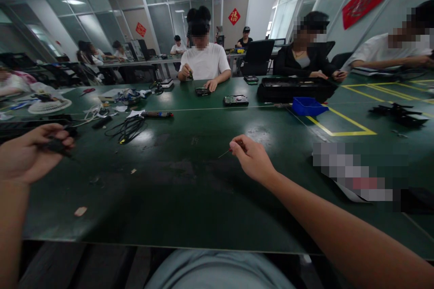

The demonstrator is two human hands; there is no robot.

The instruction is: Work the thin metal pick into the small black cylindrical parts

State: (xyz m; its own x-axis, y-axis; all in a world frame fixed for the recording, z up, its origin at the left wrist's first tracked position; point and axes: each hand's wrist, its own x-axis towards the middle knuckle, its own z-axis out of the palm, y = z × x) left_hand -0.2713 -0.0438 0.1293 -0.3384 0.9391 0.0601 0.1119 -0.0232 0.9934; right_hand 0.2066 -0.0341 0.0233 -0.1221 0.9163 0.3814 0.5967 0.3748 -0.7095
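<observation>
A long dark green table (190,180) fills the frame in a glass-walled workroom. At left centre, the left hand (29,156) has its grip closed around a small black object (56,144). Near the middle, the right hand (252,158) pinches a thin red-handled screwdriver (226,151), tip pointing left. A coiled black cable (126,128) lies beyond, between them.
</observation>
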